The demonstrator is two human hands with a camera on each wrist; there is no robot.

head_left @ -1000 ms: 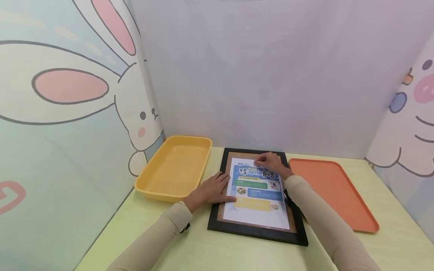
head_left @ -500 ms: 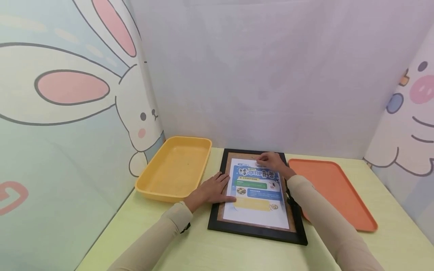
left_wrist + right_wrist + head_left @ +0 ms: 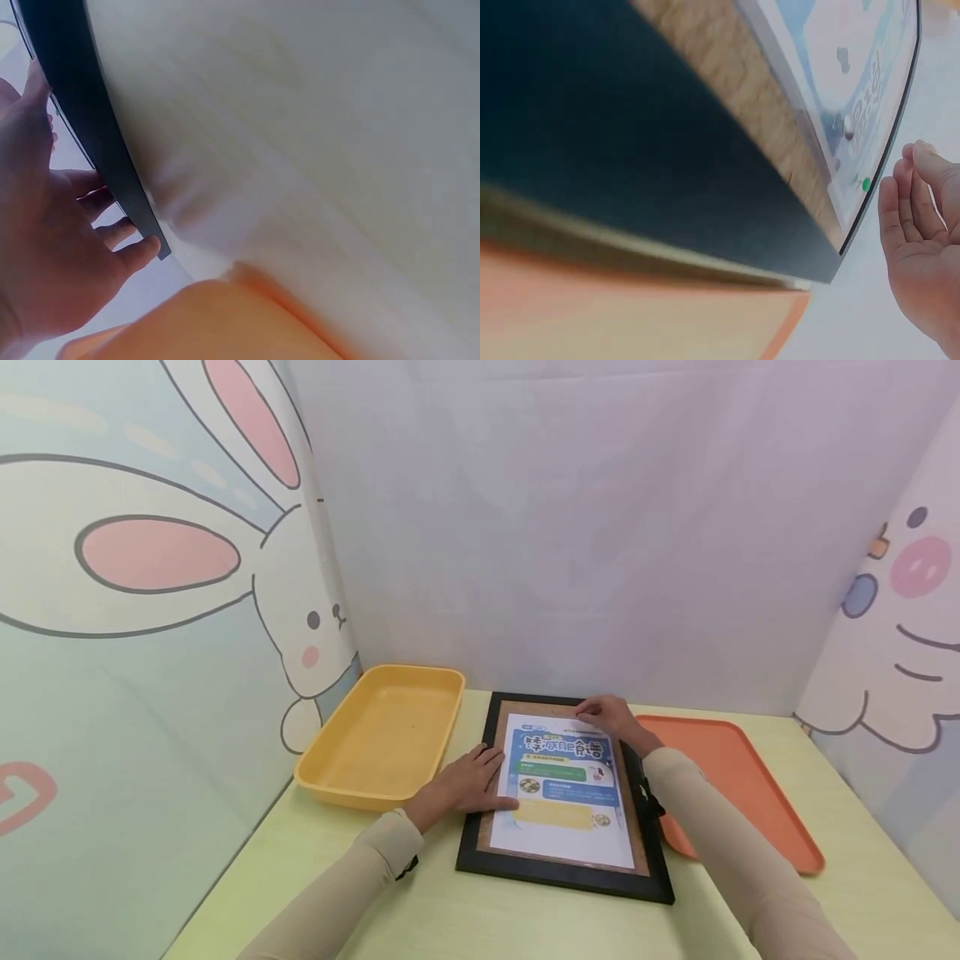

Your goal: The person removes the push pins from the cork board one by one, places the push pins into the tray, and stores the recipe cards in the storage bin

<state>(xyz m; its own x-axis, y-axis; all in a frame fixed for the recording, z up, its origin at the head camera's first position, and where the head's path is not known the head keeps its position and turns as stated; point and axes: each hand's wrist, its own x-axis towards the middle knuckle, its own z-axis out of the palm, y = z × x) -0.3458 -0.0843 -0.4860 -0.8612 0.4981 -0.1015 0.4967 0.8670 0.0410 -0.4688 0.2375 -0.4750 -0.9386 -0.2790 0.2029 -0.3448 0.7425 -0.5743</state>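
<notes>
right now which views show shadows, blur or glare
Head view: soft, even light, large print on the paper readable. Left wrist: soft shadows on the table beside the black frame, the yellow tray blurred along its edge. Right wrist: the orange tray out of focus, the background washed out behind the right hand.

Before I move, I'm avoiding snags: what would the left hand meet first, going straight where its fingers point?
Likely the printed sheet, just ahead of the left hand in the head view; exact depth is unclear.
</notes>
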